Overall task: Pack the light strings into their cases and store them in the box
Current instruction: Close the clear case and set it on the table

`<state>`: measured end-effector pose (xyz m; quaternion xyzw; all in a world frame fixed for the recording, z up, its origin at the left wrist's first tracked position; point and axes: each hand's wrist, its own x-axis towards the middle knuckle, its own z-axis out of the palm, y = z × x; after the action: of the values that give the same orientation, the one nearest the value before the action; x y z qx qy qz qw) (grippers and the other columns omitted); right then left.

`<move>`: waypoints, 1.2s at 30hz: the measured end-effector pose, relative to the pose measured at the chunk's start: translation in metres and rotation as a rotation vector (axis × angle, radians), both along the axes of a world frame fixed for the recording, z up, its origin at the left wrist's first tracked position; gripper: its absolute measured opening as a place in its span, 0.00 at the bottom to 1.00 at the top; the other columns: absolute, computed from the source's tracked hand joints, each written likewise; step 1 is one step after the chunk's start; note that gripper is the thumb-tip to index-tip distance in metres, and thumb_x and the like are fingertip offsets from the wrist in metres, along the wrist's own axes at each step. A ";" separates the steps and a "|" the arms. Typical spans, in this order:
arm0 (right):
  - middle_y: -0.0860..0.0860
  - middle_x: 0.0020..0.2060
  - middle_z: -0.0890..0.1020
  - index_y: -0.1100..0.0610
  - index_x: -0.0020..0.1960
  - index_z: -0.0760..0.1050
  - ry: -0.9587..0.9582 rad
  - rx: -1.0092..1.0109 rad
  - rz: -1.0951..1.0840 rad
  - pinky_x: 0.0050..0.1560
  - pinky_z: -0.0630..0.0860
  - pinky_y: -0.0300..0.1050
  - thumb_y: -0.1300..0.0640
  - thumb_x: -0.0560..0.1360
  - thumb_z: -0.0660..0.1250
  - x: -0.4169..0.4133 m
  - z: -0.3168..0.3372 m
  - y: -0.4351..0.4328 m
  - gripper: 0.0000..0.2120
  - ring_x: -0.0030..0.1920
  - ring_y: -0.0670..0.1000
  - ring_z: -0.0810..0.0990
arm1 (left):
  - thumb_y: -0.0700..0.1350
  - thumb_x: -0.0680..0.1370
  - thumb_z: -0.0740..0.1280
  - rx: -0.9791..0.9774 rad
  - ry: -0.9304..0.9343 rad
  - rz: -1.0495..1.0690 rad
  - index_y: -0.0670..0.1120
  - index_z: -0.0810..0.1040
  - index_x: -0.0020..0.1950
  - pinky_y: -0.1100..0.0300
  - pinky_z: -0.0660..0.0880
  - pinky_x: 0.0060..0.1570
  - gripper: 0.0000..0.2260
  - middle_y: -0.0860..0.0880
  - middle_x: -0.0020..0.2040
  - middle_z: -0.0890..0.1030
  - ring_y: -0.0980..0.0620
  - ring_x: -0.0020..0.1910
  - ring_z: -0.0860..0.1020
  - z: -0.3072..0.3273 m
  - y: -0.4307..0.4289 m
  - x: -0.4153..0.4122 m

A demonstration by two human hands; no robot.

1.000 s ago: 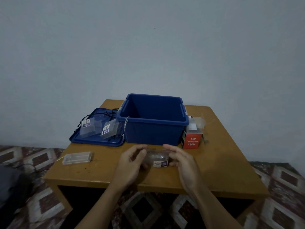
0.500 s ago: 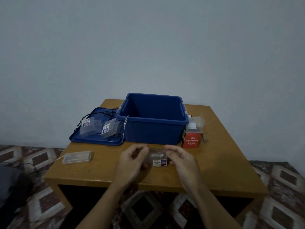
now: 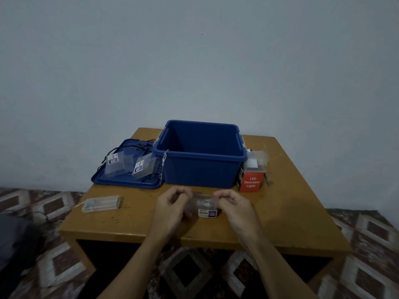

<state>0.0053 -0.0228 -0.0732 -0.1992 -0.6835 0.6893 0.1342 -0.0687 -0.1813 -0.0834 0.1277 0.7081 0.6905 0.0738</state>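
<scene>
A clear plastic case [image 3: 205, 205] with a small white and purple label hangs just above the wooden table [image 3: 280, 216], in front of the open blue box [image 3: 200, 167]. My left hand [image 3: 172, 209] pinches its left end and my right hand [image 3: 234, 205] pinches its right end. Something pale shows inside the case, too blurred to name. Two more clear labelled cases [image 3: 115, 164] [image 3: 143, 166] lie on the blue lid [image 3: 121, 180] left of the box, with dark light-string wire [image 3: 138, 145] behind them.
A clear battery holder [image 3: 101, 203] lies near the table's left front. A red "LED Decorative Lights" carton [image 3: 251, 180] with an open clear top stands right of the box. A patterned carpet covers the floor, and a dark object sits at the far left.
Both hands have raised the clear case a little and shifted their hold from cupping its sides to pinching its upper ends. Everything else on the table has stayed put.
</scene>
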 end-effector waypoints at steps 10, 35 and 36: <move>0.49 0.43 0.84 0.55 0.47 0.81 -0.032 0.085 0.019 0.37 0.75 0.35 0.59 0.79 0.67 -0.008 0.003 -0.015 0.05 0.43 0.48 0.82 | 0.40 0.81 0.67 -0.063 -0.029 -0.067 0.43 0.84 0.49 0.66 0.73 0.29 0.06 0.48 0.34 0.83 0.54 0.27 0.76 0.006 0.002 -0.006; 0.48 0.44 0.88 0.52 0.50 0.86 0.003 0.059 0.035 0.42 0.79 0.37 0.54 0.79 0.71 -0.003 -0.002 -0.007 0.05 0.45 0.46 0.86 | 0.46 0.81 0.68 -0.108 -0.144 -0.230 0.46 0.86 0.49 0.63 0.72 0.34 0.08 0.45 0.40 0.85 0.53 0.30 0.76 0.016 -0.005 -0.015; 0.48 0.44 0.87 0.52 0.50 0.86 0.005 0.057 0.011 0.41 0.79 0.36 0.55 0.79 0.71 -0.003 -0.003 -0.007 0.05 0.45 0.46 0.86 | 0.46 0.81 0.66 -0.111 -0.148 -0.238 0.47 0.86 0.50 0.63 0.73 0.35 0.09 0.46 0.40 0.86 0.53 0.30 0.77 0.016 -0.006 -0.015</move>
<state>0.0027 -0.0294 -0.0764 -0.1898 -0.7037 0.6707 0.1377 -0.0835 -0.1876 -0.0674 0.1552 0.7177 0.6443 0.2138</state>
